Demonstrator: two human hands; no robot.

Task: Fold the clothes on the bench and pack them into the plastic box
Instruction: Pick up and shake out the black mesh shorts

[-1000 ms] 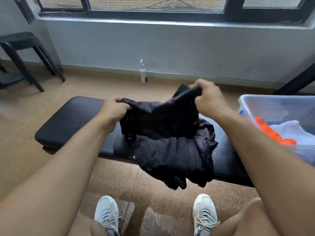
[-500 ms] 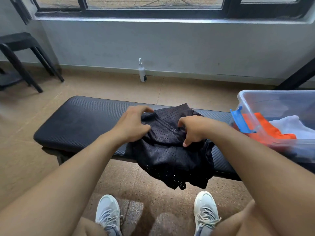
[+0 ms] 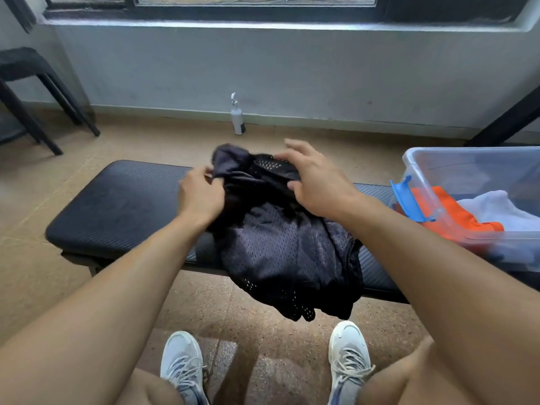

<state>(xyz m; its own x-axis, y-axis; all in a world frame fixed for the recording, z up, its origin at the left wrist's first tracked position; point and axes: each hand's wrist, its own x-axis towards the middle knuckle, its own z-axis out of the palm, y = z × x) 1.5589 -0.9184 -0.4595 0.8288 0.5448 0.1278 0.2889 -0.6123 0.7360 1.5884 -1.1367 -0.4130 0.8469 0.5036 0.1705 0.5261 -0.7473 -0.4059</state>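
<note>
The black mesh garment (image 3: 280, 247) lies across the middle of the bench (image 3: 122, 206), its lower part hanging off the near edge toward 6 o'clock. The left hand (image 3: 201, 197) pinches a fold of cloth at the garment's 10 o'clock corner. The right hand (image 3: 315, 185) lies with fingers spread and nearly straight over the top of the garment at 1 o'clock, pressing or about to press; it grips nothing.

The step in hand looks like laying the garment flat for its first fold. To do it well, the right palm should pin the top edge while the left draws its corner out toward 9 o'clock until the bunched cloth there lies smooth. The mesh is slippery and limp, so the overhang may drag the piece off the bench; pull it up toward 12 o'clock before folding.

The box (image 3: 438, 159) stands at 3 o'clock on the bench, already holding an orange piece (image 3: 455, 211) and a white piece (image 3: 496, 206).
</note>
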